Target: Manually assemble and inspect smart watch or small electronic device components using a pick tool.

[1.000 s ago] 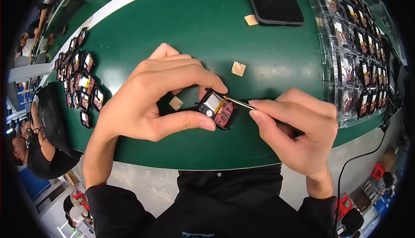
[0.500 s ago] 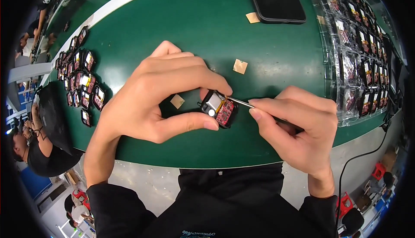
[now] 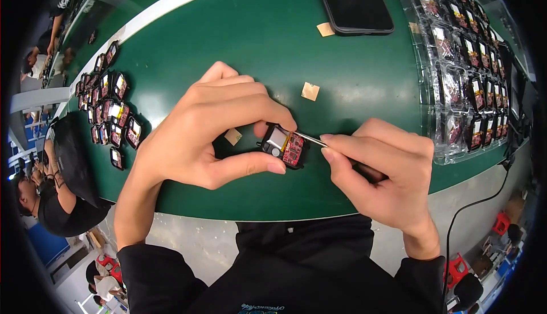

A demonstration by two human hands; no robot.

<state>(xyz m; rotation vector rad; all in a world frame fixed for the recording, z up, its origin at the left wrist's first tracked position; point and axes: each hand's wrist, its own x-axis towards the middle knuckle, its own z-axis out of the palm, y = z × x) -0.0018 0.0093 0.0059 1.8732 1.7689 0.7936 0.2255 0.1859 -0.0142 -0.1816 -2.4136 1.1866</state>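
Observation:
Between thumb and forefinger, my left hand (image 3: pixel 213 129) grips a small black device housing (image 3: pixel 284 146). Its inside faces up: a silver block, a round silver part, a yellow strip and a red circuit board show in it. My right hand (image 3: pixel 387 171) is closed in a pinch around thin metal tweezers (image 3: pixel 310 138). Their tip reaches the upper edge of the housing, close to my left fingertip. Whether the tip grips anything is too small to tell. Below my left hand's arch, a tan square of film (image 3: pixel 233 137) lies on the green table (image 3: pixel 228 46).
Similar open housings (image 3: pixel 111 106) lie heaped at the left. Clear plastic trays (image 3: pixel 453 89) of more housings stand along the right. A black phone (image 3: pixel 356 6) lies at the back beside a tan square (image 3: pixel 325 29); another tan square (image 3: pixel 310 91) sits mid-table. A co-worker (image 3: pixel 62 191) is at the left.
The view has shifted slightly. My hands, the housing and the tweezers keep nearly the same pose, with the tweezer tip still at the housing's upper edge.

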